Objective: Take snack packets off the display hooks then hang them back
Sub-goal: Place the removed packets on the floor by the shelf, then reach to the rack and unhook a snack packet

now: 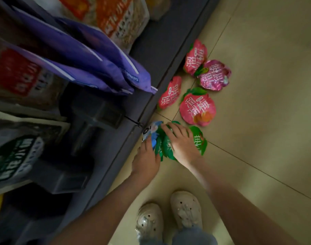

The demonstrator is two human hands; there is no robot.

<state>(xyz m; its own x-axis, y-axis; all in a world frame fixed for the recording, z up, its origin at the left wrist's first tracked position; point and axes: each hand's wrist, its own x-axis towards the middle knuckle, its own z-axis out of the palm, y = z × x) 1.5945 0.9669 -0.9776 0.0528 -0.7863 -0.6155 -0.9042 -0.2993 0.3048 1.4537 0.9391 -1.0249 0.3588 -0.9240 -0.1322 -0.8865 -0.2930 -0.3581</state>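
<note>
On the floor [257, 121] beside the shelf base [119, 151], the right grip [181, 141] lies spread, unclenched, on the green snack packets [199, 142]. The left grip [145, 156] touches a blue packet [155, 129], hold unclear. Best to stack them squarely, hang-holes aligned, before lifting to the hook [133, 122].

Dim indoor view, darkening heavily toward every corner. The pale tiled floor [257, 106] at centre right is the brightest area, lit softly and evenly. The shelf unit [168, 50] on the left lies in deep shade; its purple packets [91, 68] look soft and smeared. The left hand [145, 160] and right hand [183, 144] are motion-blurred. The pink packets [198, 108] carry a faint sheen, their lettering fairly sharp. Straight edges lean and bow slightly from the wide-angle lens.
</note>
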